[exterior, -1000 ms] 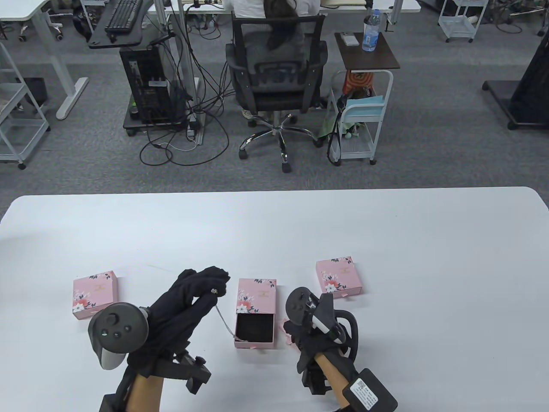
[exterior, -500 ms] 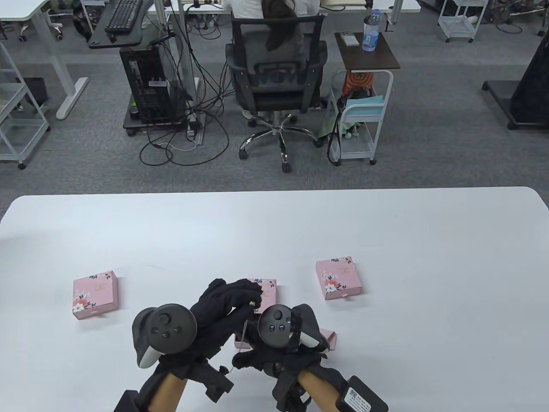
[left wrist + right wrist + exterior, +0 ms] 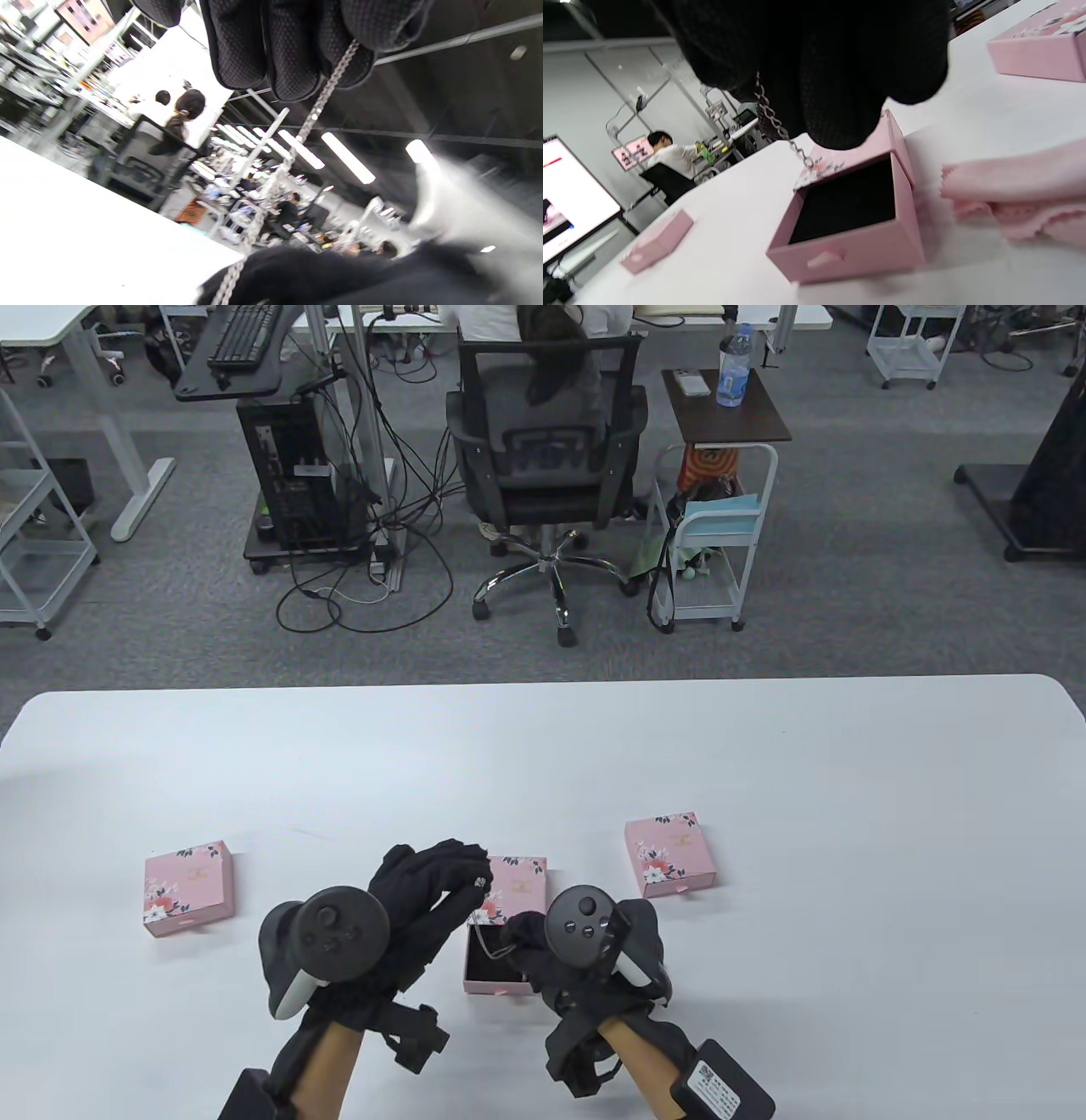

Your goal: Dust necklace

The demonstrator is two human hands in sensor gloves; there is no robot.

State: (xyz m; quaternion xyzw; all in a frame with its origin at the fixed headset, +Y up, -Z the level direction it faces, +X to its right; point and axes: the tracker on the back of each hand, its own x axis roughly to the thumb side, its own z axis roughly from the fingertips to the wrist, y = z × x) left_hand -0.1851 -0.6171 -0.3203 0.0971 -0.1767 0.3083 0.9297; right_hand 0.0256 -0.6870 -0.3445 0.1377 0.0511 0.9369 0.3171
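The necklace [image 3: 480, 884] is a thin silver chain stretched between my two hands above the open pink drawer box [image 3: 502, 982]. My left hand [image 3: 472, 886] pinches its upper end; in the left wrist view the fingertips [image 3: 292, 63] grip the chain [image 3: 305, 127], which runs down to the right glove. My right hand [image 3: 512, 935] holds the lower end over the drawer. In the right wrist view the chain [image 3: 774, 123] hangs from the right fingers [image 3: 818, 84] above the drawer's black lining [image 3: 848, 207].
A pink cloth [image 3: 1018, 190] lies on the table right of the open box, hidden under my right hand in the table view. Closed pink floral boxes sit at the left [image 3: 187, 887] and right [image 3: 673, 854]. The box sleeve [image 3: 519, 884] lies behind the drawer.
My right hand came left from the cloth and took hold of the chain's lower end. My left hand shifted right toward the box, still pinching the necklace; the drawer shows again.
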